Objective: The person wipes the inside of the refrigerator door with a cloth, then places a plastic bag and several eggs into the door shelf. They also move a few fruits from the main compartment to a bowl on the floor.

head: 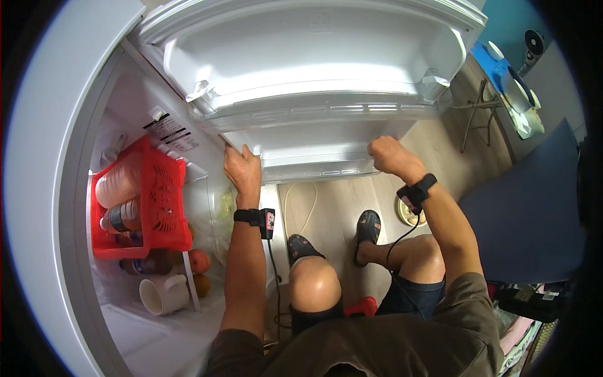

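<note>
The refrigerator door (306,52) stands open before me, its white inner side facing up at me. A clear plastic door bin (320,171) sits low on it, with nothing visible inside. My left hand (242,168) grips the left end of this bin, thumb upward. At the opposite end my right hand (395,158) is curled around the bin's corner, its fingertips hidden. Above both hands runs an upper clear door bin (320,110). Whether the lower bin is seated on the door or loose, I cannot tell.
Inside the refrigerator at left, a red plastic basket (165,207) holds bottles. Below it are a dark bottle (146,264), a cream mug (160,294) and round fruit (199,261). A bowl (404,212) rests on the floor. A folding table (494,70) stands at right.
</note>
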Motion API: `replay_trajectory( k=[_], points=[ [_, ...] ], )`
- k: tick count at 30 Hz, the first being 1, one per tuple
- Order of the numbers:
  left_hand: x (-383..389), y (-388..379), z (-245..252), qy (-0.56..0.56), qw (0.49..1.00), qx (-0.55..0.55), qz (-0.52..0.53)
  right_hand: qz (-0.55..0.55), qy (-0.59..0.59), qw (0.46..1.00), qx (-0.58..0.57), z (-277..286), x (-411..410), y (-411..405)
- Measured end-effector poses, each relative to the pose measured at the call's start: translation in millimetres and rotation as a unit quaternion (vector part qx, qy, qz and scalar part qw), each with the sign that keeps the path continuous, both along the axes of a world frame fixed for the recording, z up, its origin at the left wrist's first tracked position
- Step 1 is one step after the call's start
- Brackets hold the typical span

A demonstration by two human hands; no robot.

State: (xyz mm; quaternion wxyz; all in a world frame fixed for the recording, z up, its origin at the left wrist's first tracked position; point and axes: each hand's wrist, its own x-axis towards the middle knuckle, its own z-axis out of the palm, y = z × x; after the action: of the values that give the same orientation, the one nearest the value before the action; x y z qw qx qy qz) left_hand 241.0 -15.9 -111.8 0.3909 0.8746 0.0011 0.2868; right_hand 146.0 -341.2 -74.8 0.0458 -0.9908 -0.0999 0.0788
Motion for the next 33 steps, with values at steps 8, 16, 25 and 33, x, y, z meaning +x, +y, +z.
replay_trajectory(
  k=[8,16,25,33],
  points=[
    [3,0,-1,0.037,0.999,0.007,0.012,-0.272,0.033,0.866,0.418,11,-71,-18],
    [1,1,7,0.082,0.996,0.005,-0.028,-0.303,0.066,0.724,0.617,-39,-106,-40],
    [-119,5,28,0.315,0.91,-0.222,-0.155,-0.209,0.214,0.758,0.58,-68,-113,-26],
    [-265,39,107,0.331,0.907,-0.169,-0.198,-0.164,0.262,0.777,0.549,-85,-107,-21]
  ],
)
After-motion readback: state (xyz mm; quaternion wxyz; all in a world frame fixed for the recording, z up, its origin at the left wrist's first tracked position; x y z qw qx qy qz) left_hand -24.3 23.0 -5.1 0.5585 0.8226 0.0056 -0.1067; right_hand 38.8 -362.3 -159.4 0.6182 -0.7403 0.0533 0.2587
